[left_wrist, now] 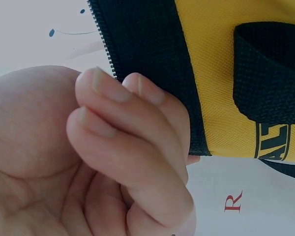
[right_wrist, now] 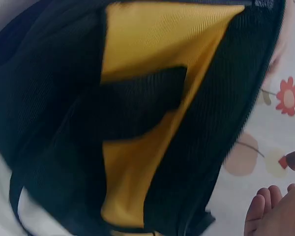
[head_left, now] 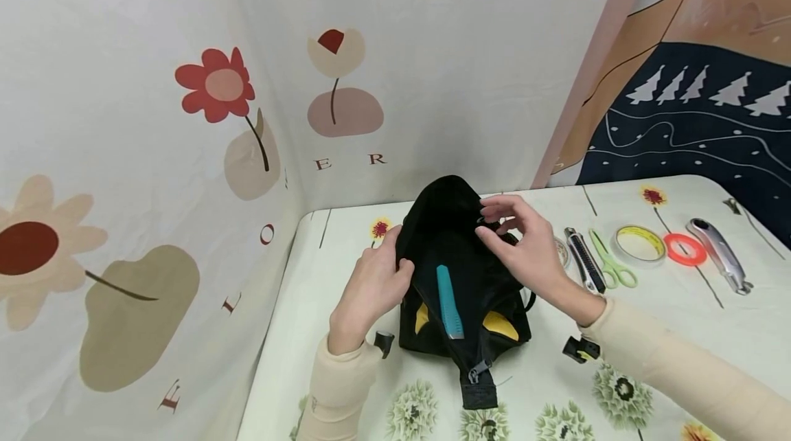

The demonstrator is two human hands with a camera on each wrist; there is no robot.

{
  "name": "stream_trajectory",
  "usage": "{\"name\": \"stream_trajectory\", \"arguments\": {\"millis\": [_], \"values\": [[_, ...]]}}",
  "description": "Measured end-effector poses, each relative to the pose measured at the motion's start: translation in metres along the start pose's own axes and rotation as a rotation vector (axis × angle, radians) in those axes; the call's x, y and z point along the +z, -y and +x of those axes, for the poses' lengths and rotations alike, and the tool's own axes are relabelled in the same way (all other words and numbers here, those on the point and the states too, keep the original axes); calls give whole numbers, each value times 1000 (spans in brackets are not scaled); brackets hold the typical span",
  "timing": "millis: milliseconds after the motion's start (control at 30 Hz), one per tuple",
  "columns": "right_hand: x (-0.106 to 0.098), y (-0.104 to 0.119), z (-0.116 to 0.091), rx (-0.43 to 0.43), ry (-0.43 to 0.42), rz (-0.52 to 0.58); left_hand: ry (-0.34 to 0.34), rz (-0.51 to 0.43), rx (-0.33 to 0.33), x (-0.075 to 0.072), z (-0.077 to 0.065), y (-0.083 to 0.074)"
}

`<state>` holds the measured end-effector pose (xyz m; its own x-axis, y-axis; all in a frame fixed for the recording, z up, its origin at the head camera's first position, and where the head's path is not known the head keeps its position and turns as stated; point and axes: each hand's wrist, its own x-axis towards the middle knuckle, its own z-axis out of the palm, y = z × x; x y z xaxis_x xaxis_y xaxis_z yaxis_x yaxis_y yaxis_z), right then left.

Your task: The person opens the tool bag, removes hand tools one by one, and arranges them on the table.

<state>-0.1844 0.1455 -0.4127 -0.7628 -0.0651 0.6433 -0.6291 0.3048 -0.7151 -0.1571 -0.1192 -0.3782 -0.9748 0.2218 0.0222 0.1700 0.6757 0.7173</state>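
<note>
A black and yellow zippered bag [head_left: 432, 331] stands unzipped on the table, its dark mouth facing me. Along its left rim, my left hand [head_left: 373, 279] grips the fabric. The left wrist view has the curled fingers [left_wrist: 132, 118] at the zipper edge, beside the yellow side with its black strap loop [left_wrist: 265, 78]. My right hand [head_left: 525, 238] hovers by the bag's right rim, thumb and fingers apart. Seen from the right wrist, that hand [right_wrist: 278, 209] appears clear of the bag. A long teal object [head_left: 450, 303] lies in the bag's opening; its kind is unclear.
Right of the bag lie a black box cutter [head_left: 583, 259], green scissors [head_left: 610, 264], a clear tape roll [head_left: 640, 243], a red tape ring [head_left: 684, 249] and a silver utility knife [head_left: 719, 255]. Another roll [head_left: 562, 252] is partly hidden behind my right hand. A printed curtain [head_left: 457, 70] hangs behind.
</note>
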Motion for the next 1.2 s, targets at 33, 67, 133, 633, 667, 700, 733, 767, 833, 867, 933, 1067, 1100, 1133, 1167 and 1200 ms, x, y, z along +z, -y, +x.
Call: {"name": "stream_trajectory", "arguments": {"millis": [33, 67, 133, 633, 667, 700, 733, 767, 833, 867, 933, 1067, 1100, 1133, 1167, 1200], "values": [[4, 0, 0, 3, 20, -3, -1, 0, 1, 0, 0, 0], [8, 0, 0, 7, 37, -9, -1, 1, 2, 0, 0, 0], [14, 0, 0, 17, 67, -24, 1, 3, 1, 0, 0, 0], [44, -13, -4, 126, 173, -81, -2, 45, -1, -2, -1, 0], [46, -15, -5, 128, 181, -91, -2, 47, -2, -2, -2, 1], [48, -16, -6, 129, 188, -99, -1, 48, -3, -2, -2, 1], [50, -18, -8, 125, 193, -104, 0, 50, -3, -2, -2, 1], [51, -20, -9, 125, 197, -110, 0, 52, -3, -2, -2, 1], [54, -23, -12, 126, 206, -116, 1, 56, -3, -2, -2, 1], [55, -25, -13, 124, 211, -121, 1, 58, -2, -3, -2, 1], [58, -28, -15, 117, 225, -134, 1, 62, -2, -3, -1, 0], [65, -37, -19, 114, 269, -173, 4, 60, -9, -4, -1, 0], [66, -39, -19, 117, 277, -180, 6, 59, -11, -4, -1, 0], [68, -41, -20, 122, 283, -185, 8, 59, -13, -4, -1, 1], [69, -43, -21, 128, 286, -188, 10, 59, -14, -4, -1, 1], [70, -45, -23, 133, 288, -188, 12, 59, -14, -4, -2, 1]]}}
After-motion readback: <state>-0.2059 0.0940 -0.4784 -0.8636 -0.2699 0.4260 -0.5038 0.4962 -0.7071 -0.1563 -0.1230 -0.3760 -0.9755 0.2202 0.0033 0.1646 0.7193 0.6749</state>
